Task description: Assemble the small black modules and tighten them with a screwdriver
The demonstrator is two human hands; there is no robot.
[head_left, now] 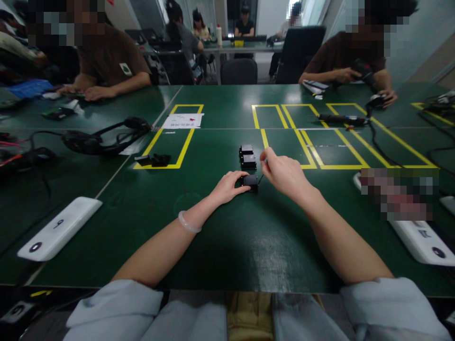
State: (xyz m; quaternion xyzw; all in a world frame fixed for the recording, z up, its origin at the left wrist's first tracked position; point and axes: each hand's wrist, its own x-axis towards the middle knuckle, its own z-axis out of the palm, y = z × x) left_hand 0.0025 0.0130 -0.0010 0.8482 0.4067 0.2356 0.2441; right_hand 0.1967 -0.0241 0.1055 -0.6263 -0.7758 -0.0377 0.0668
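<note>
A small black block (250, 182) lies on the green table (220, 246), with the thumb and fingers of my left hand (229, 186) closed on its left side. My right hand (280, 170) is pinched around a thin tool (261, 178), whose dark tip points down beside the block's right edge. Just beyond, two more black blocks, a nearer one (248, 161) and a farther one (246, 149), stand one behind the other, touching or nearly so.
White devices lie at left (60, 229) and right (415, 237). Yellow tape outlines, a paper sheet (183, 121), a black headset (106, 136), a black clip-like part (154, 160) and a dark cylindrical tool (343, 120) are farther off. Two people sit opposite.
</note>
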